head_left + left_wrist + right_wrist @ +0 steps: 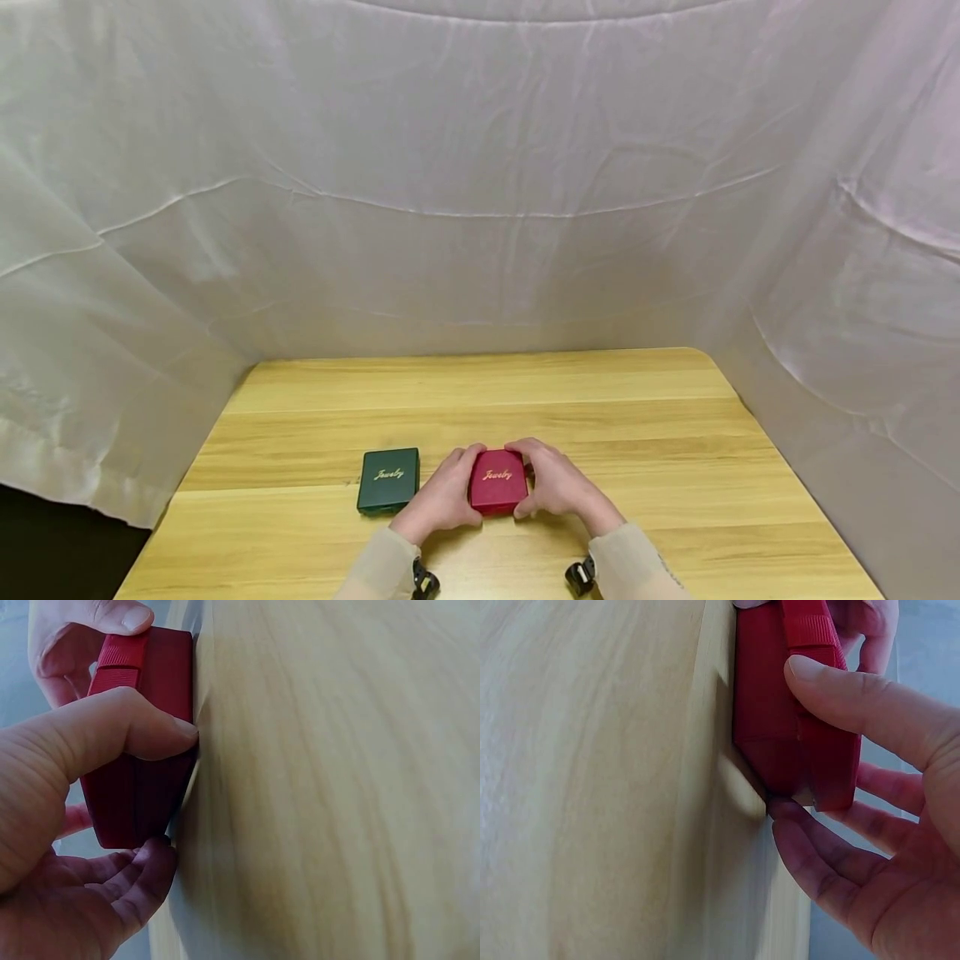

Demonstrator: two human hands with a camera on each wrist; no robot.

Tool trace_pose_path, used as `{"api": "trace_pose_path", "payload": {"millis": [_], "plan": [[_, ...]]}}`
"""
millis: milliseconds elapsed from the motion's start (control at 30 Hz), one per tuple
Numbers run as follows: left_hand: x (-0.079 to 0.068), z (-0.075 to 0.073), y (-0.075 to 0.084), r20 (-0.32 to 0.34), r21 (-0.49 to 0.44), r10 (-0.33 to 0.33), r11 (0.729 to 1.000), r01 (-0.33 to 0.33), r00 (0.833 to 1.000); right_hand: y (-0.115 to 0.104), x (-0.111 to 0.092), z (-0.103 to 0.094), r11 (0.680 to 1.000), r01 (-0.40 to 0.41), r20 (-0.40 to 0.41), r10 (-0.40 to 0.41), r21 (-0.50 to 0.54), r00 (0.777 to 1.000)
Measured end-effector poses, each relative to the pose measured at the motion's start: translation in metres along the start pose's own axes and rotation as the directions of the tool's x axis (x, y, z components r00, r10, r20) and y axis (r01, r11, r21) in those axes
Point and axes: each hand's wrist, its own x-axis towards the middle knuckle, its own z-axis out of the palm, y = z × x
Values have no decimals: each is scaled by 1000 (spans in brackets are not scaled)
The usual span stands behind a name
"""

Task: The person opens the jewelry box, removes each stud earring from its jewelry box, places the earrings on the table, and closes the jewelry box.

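A red jewelry box (498, 482) with gold "Jewelry" lettering on its lid sits between both hands on the wooden table. My left hand (450, 493) grips its left side, thumb at the front and fingers toward the back. From the right, my right hand (555, 482) holds the opposite side the same way. In the left wrist view the red box (166, 682) shows its ribbed front tab, with the thumb pressed along the lower part. The right wrist view has the other thumb on the box's (769, 712) lid edge, beside that tab.
A dark green jewelry box (388, 480), also lettered "Jewelry", lies left of the left hand. The light wooden table (675, 450) reaches back to pale fabric curtains (480, 267) on three sides. Black cameras (425, 581) are strapped at both wrists.
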Motion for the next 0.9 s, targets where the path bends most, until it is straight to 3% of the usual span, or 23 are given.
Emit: {"api": "trace_pose_path", "payload": {"millis": [300, 600, 900], "plan": [[1, 0, 0, 3, 5, -1, 1000, 1, 1000, 0, 0, 1, 1000, 10, -12, -10, -6, 1000], [1, -2, -1, -14, 4, 12, 1000, -12, 1000, -2, 0, 0, 997, 75, -45, -75, -20, 996], [0, -1, -1, -4, -18, -2, 1000, 2, 1000, 0, 1, -3, 998, 70, -18, -70, 4, 997]]}}
